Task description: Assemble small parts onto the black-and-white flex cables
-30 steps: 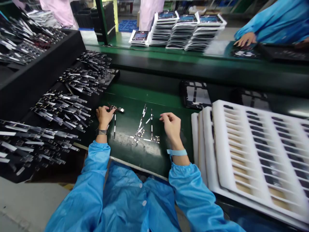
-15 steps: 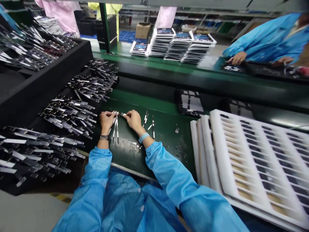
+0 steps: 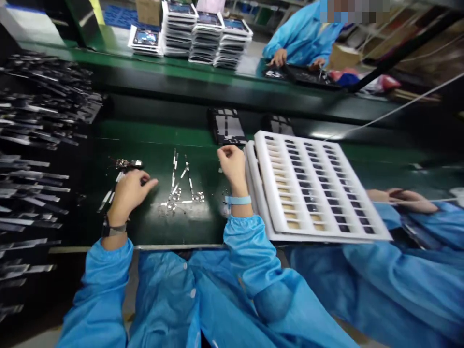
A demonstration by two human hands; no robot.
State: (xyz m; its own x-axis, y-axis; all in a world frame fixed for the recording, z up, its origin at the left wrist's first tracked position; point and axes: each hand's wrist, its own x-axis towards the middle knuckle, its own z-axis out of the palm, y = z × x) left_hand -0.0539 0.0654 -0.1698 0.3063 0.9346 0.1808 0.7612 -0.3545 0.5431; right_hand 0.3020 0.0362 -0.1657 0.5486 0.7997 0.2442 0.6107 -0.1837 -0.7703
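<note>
My left hand (image 3: 128, 193) lies on the dark green mat (image 3: 152, 227), fingers loosely spread, with its fingertips over a few thin white strips (image 3: 108, 195). A small cluster of metal parts (image 3: 126, 163) sits just beyond it. More thin strips (image 3: 181, 179) lie loose in the middle of the mat. My right hand (image 3: 232, 164) hovers at the left edge of a white foam tray (image 3: 264, 193) with rows of slots. Its fingers are curled shut, and whether they pinch anything is hidden.
Black racks of many flat strips (image 3: 32, 145) fill the left side. A black tray (image 3: 226, 125) lies on the conveyor behind the mat. Stacks of white trays (image 3: 203, 34) stand at the back, near a co-worker's hand (image 3: 279, 58). Another person's hand (image 3: 402, 198) rests at the right.
My right hand has left my left hand and swung right to the foam tray's edge. My left hand dropped onto the strips. The view has turned to the right.
</note>
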